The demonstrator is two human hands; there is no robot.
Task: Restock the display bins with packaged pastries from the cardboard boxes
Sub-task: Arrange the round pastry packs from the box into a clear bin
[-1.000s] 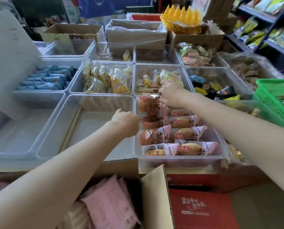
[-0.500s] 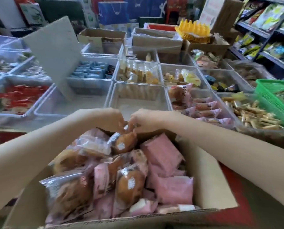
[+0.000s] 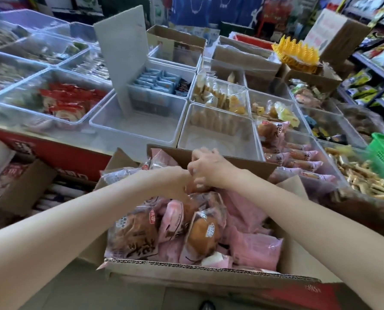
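My right hand curls its fingers down onto a packaged pastry at the far end of the open cardboard box; my left hand is mostly hidden beneath it, so I cannot tell its grip. The box is heaped with pink-wrapped pastries. Beyond its far wall sits an empty clear bin, with a bin of the same pastries just to its right.

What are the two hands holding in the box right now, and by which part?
Both the right hand and left hand are down among the pink-wrapped pastries at the far end of the cardboard box. Whether either has one gripped, or where, cannot be told.
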